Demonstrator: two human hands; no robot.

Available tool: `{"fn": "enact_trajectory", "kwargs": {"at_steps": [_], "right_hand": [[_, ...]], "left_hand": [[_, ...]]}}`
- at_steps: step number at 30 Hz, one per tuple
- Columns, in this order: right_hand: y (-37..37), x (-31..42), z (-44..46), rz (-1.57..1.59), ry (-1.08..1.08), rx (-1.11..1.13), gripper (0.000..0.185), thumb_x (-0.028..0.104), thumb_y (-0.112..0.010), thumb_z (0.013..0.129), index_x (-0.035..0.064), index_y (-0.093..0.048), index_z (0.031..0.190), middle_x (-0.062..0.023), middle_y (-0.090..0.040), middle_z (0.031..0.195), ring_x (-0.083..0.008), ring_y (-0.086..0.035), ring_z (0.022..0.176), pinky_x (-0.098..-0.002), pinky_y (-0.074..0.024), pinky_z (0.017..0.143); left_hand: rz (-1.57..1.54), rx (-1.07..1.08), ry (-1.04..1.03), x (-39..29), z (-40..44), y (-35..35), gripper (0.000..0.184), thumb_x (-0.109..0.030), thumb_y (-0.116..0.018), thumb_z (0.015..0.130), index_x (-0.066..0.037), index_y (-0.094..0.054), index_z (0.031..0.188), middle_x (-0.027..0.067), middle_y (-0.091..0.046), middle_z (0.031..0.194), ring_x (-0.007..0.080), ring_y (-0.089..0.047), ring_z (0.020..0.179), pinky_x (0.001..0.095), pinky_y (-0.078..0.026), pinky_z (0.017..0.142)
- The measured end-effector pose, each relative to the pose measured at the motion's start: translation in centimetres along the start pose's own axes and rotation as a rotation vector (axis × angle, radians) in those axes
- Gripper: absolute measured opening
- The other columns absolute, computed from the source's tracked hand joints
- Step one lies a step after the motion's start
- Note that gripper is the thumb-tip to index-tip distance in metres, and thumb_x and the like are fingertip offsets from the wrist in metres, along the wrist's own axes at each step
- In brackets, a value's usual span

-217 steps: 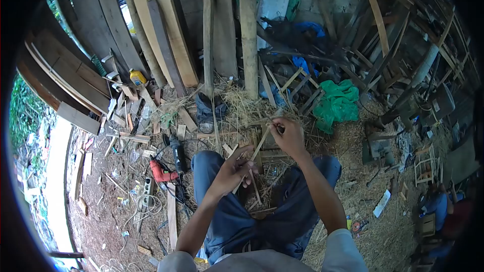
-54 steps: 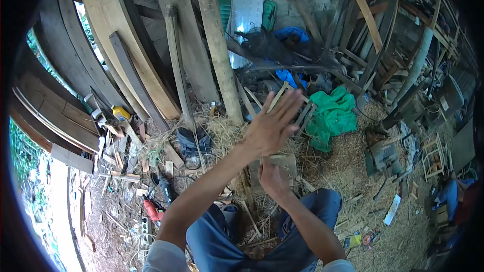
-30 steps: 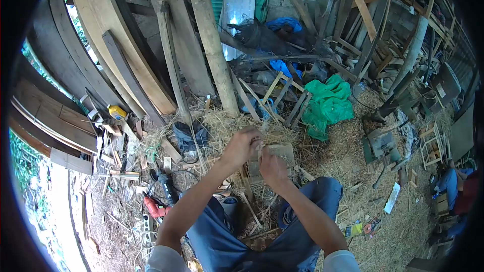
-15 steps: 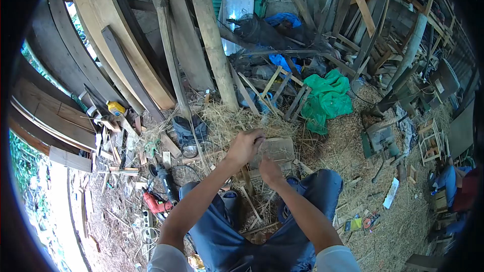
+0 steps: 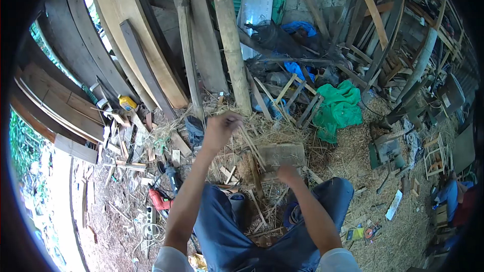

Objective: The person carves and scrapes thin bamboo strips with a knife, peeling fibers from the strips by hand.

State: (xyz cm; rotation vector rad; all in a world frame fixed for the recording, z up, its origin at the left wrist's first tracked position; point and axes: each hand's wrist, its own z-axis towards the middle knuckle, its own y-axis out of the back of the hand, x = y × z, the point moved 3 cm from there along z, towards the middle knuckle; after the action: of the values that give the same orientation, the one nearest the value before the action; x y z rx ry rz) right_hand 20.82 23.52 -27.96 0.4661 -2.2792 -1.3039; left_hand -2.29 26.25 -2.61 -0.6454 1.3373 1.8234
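Observation:
My left hand is raised in front of my knees, its fingers closed on the upper end of a thin pale strip of wood. The strip slants down to the right, its lower end by the near left part of a flat wooden block. My right hand is curled at the near edge of that block. Whatever its fingers hold, if anything, is hidden. A brown stick stands tilted between my legs, just left of the block.
Shavings and wood scraps cover the ground. A red power tool and a grey power tool lie left of my legs. Planks and a pole lean ahead. Beyond the block lies green sheeting. Another person is at far right.
My left hand has moved left and up, away from my right hand, and the thin strip now shows between them. The right hand sits slightly lower and farther right. The whole view has shifted a little.

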Motion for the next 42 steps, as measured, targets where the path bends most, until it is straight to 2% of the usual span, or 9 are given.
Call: {"fn": "enact_trajectory", "kwargs": {"at_steps": [3, 5, 11, 23, 27, 29, 33, 35, 42], "right_hand": [[8.3, 1.2, -3.9, 0.496, -0.37, -0.117, 0.033, 0.026, -0.048, 0.094, -0.004, -0.059, 0.103, -0.0209, -0.066, 0.085, -0.0325, -0.064, 0.076, -0.0436, -0.0517, 0.07], [8.9, 2.0, -3.3, 0.791, -0.068, -0.382, 0.039, 0.036, -0.054, 0.093, -0.0015, -0.063, 0.101, -0.0088, -0.063, 0.077, -0.0196, -0.061, 0.071, -0.0326, -0.0458, 0.065], [8.7, 4.4, -2.8, 1.149, 0.064, -0.463, 0.03, 0.027, -0.066, 0.085, -0.0004, -0.064, 0.098, -0.0049, -0.06, 0.07, -0.0124, -0.055, 0.067, -0.032, -0.0447, 0.065], [4.9, -0.9, -0.3, 0.562, -0.454, -0.505, 0.011, 0.012, -0.065, 0.079, 0.0029, -0.063, 0.084, -0.017, -0.065, 0.079, -0.0344, -0.064, 0.079, -0.0439, -0.052, 0.069], [1.4, -3.1, 1.7, 0.516, -0.403, -0.557, 0.014, 0.013, -0.065, 0.079, 0.0032, -0.063, 0.089, -0.0177, -0.064, 0.08, -0.034, -0.064, 0.077, -0.0458, -0.0517, 0.066], [0.4, -4.0, 2.4, 0.538, -0.416, -0.712, 0.014, 0.016, -0.067, 0.083, 0.0023, -0.065, 0.087, -0.0119, -0.066, 0.078, -0.025, -0.066, 0.075, -0.0365, -0.0511, 0.068], [11.8, 2.1, -3.5, 0.677, -0.404, -0.537, 0.019, 0.019, -0.064, 0.087, 0.0019, -0.066, 0.094, -0.0066, -0.067, 0.081, -0.0177, -0.063, 0.077, -0.031, -0.0494, 0.069], [13.7, 4.5, -5.0, 1.041, -0.045, -0.432, 0.028, 0.028, -0.064, 0.088, 0.0027, -0.065, 0.099, -0.0047, -0.064, 0.075, -0.0125, -0.056, 0.063, -0.0315, -0.0427, 0.059], [16.5, 12.8, -12.6, 1.093, 0.202, -0.498, 0.026, 0.024, -0.066, 0.087, -0.0008, -0.065, 0.096, -0.0038, -0.068, 0.081, -0.0083, -0.059, 0.069, -0.0257, -0.0453, 0.066]], "left_hand": [[-0.207, 0.004, 0.125, 4.4, 0.1, 0.6, 0.014, -0.001, -0.067, 0.081, 0.003, -0.065, 0.094, 0.0073, -0.068, 0.078, 0.0104, -0.063, 0.07, 0.0264, -0.05, 0.061], [-0.294, 0.001, 0.164, 5.8, -0.5, -0.9, 0.014, -0.001, -0.067, 0.081, 0.003, -0.065, 0.094, 0.0075, -0.068, 0.079, 0.0105, -0.064, 0.071, 0.026, -0.051, 0.062], [-0.493, 0.031, 0.273, 8.2, -1.3, -3.9, 0.016, 0.001, -0.067, 0.081, 0.004, -0.064, 0.096, 0.0081, -0.067, 0.085, 0.0121, -0.064, 0.075, 0.0256, -0.054, 0.066], [-0.578, -0.211, 0.242, 11.8, -1.5, -2.5, 0.036, 0.008, -0.065, 0.079, 0.004, -0.053, 0.112, 0.0125, -0.065, 0.093, 0.0171, -0.064, 0.086, 0.0278, -0.057, 0.068], [-0.708, -0.154, 0.221, 10.1, -1.8, -1.2, 0.045, 0.007, -0.064, 0.08, 0.002, -0.047, 0.122, 0.0125, -0.061, 0.103, 0.0174, -0.062, 0.09, 0.0288, -0.056, 0.073], [-0.718, -0.128, 0.219, 8.1, -2.1, 0.0, 0.047, 0.008, -0.064, 0.081, 0.002, -0.045, 0.124, 0.0124, -0.06, 0.106, 0.0172, -0.062, 0.091, 0.0283, -0.056, 0.073], [-0.717, -0.144, 0.155, 5.8, -3.0, 2.6, 0.047, 0.009, -0.063, 0.081, 0.002, -0.045, 0.124, 0.0118, -0.059, 0.107, 0.0162, -0.062, 0.09, 0.0275, -0.056, 0.073], [-0.72, -0.134, 0.16, 4.2, -3.5, 4.1, 0.049, 0.008, -0.064, 0.081, 0.001, -0.045, 0.125, 0.0117, -0.058, 0.109, 0.0151, -0.063, 0.089, 0.0264, -0.055, 0.073], [-0.563, -0.193, 0.097, -1.1, -5.2, 8.3, 0.05, 0.007, -0.064, 0.081, 0.001, -0.044, 0.126, 0.011, -0.058, 0.11, 0.0145, -0.063, 0.087, 0.0252, -0.055, 0.072]]}}
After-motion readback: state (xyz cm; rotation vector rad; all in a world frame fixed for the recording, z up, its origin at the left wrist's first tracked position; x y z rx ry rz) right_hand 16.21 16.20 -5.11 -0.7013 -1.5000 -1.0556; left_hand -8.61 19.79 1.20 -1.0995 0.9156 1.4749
